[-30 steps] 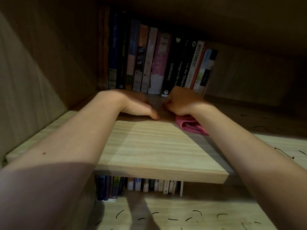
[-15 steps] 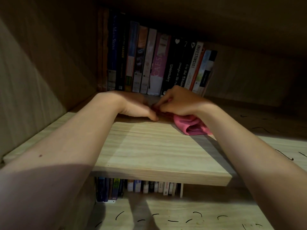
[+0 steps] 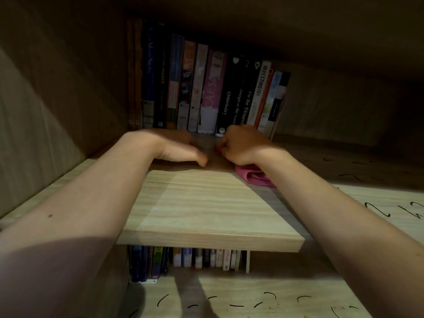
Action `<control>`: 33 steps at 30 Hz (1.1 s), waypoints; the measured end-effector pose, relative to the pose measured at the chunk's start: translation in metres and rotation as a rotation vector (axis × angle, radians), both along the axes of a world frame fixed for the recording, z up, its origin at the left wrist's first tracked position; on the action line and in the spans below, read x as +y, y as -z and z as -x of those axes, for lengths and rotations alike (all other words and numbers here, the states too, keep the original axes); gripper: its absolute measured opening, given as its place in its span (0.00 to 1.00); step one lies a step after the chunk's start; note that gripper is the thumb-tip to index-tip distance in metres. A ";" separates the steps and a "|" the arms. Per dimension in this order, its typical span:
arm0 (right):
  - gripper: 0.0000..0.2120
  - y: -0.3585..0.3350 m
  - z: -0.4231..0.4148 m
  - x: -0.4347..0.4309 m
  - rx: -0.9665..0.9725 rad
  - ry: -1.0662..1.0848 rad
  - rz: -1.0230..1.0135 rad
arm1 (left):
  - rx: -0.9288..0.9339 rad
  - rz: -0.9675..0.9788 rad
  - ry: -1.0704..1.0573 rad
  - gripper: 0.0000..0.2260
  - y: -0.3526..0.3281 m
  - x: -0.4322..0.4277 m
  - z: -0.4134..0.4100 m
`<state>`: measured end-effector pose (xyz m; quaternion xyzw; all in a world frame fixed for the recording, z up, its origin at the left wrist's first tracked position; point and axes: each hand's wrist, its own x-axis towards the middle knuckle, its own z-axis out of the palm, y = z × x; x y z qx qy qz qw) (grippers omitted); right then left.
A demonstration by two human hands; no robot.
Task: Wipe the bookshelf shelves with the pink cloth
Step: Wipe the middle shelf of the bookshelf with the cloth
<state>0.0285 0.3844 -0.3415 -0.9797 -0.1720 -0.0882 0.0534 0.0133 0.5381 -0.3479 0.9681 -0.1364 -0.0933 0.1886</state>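
Pink cloth (image 3: 254, 177) lies centre-right on the pale wooden shelf (image 3: 206, 207), bunched under the right hand (image 3: 243, 145), whose curled fingers grip it. Left hand (image 3: 174, 145) rests flat alongside, fingers together. Books (image 3: 206, 88) stand upright behind, dimly lit.

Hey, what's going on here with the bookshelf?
A person is reaching both arms into a bookshelf to clean it. The right hand is curled around a bunched pink cloth, which lies on the wooden shelf just in front of a row of upright books. The left hand rests palm down on the same shelf close beside it, holding nothing. More books stand on the level below.
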 end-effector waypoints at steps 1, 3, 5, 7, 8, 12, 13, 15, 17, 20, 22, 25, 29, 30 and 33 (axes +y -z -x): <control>0.13 0.001 0.004 0.006 -0.001 -0.051 0.015 | -0.066 0.007 -0.017 0.19 0.001 0.001 -0.003; 0.13 -0.005 0.022 0.008 0.063 -0.138 -0.023 | -0.179 -0.027 -0.085 0.20 0.001 0.005 -0.007; 0.13 -0.010 0.041 -0.004 0.112 -0.177 -0.089 | -0.193 -0.096 -0.113 0.23 0.004 0.007 -0.011; 0.11 -0.008 0.057 -0.018 0.107 -0.110 -0.133 | -0.193 -0.098 -0.112 0.26 0.007 0.009 -0.015; 0.11 -0.004 0.063 -0.019 0.078 -0.059 -0.137 | -0.204 -0.088 -0.104 0.23 0.006 0.008 -0.013; 0.12 0.017 0.079 0.003 -0.130 -0.090 -0.084 | -0.267 -0.003 -0.037 0.15 0.008 0.008 -0.013; 0.12 0.016 0.085 0.004 -0.116 -0.140 -0.115 | -0.272 0.008 -0.027 0.15 0.009 0.007 -0.012; 0.11 0.012 0.093 -0.006 -0.066 -0.133 -0.190 | -0.268 -0.006 -0.030 0.14 0.008 0.006 -0.010; 0.11 0.015 0.095 -0.018 -0.124 -0.049 -0.197 | -0.299 -0.036 -0.062 0.14 0.006 0.004 -0.009; 0.13 0.024 0.104 -0.022 -0.179 -0.085 -0.129 | -0.334 -0.059 -0.083 0.12 0.003 -0.001 -0.004; 0.14 0.024 0.112 -0.030 -0.153 -0.086 -0.158 | -0.322 -0.051 -0.083 0.11 0.004 -0.001 0.000; 0.13 0.026 0.116 -0.045 -0.188 0.012 -0.158 | -0.327 -0.014 -0.074 0.11 0.002 -0.001 0.008; 0.13 0.029 0.118 -0.042 -0.220 0.032 -0.161 | -0.409 -0.068 -0.121 0.12 0.001 -0.020 0.025; 0.13 0.028 0.119 -0.042 -0.222 0.039 -0.176 | -0.425 -0.080 -0.144 0.13 0.001 -0.028 0.032; 0.14 0.028 0.122 -0.044 -0.207 0.035 -0.183 | -0.453 -0.046 -0.236 0.15 0.002 -0.046 0.049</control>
